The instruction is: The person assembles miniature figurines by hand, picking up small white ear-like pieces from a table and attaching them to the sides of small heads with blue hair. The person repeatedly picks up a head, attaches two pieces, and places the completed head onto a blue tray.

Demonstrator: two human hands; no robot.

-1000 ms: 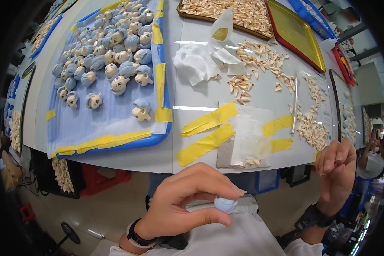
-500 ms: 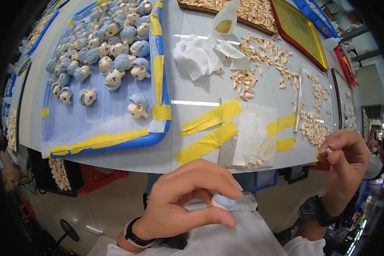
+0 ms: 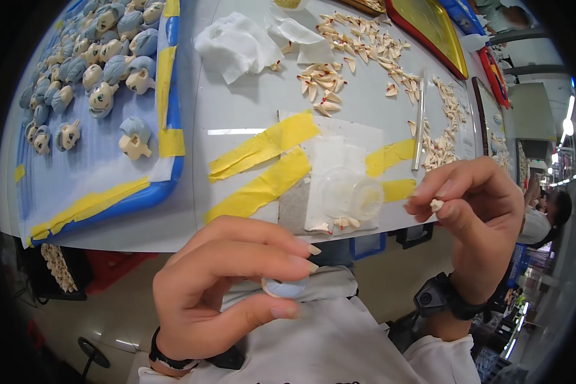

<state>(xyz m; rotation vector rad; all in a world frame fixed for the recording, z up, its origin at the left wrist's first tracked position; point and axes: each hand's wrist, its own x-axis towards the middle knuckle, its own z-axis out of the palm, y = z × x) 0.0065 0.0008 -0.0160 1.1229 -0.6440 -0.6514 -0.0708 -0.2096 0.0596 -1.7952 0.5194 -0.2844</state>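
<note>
My left hand (image 3: 201, 288) is closed around a small doll head (image 3: 284, 288) with pale blue hair, pinched between thumb and fingers below the table's front edge. Most of the head is covered by the fingers. Off to the right, my right hand (image 3: 483, 205) pinches a tiny cream-coloured piece (image 3: 436, 205) between thumb and fingertips, in front of the table edge. Between the two hands, on the table, lie a round clear plastic dish (image 3: 365, 197) and a few cream pointed pieces (image 3: 346, 222) on a taped-down white pad (image 3: 323, 163).
A blue tray (image 3: 173, 169) of similar doll heads (image 3: 101, 98) stands at the left. Crumpled white cloth (image 3: 237, 48) and scattered cream pointed pieces (image 3: 320, 80) with red marks lie farther back. A clear rod (image 3: 420, 121) lies at the right, a gold-coloured tray (image 3: 429, 32) behind.
The view has shifted, so the table and tray appear farther left and higher. My right hand has come closer to my left hand. Both still pinch the same things.
</note>
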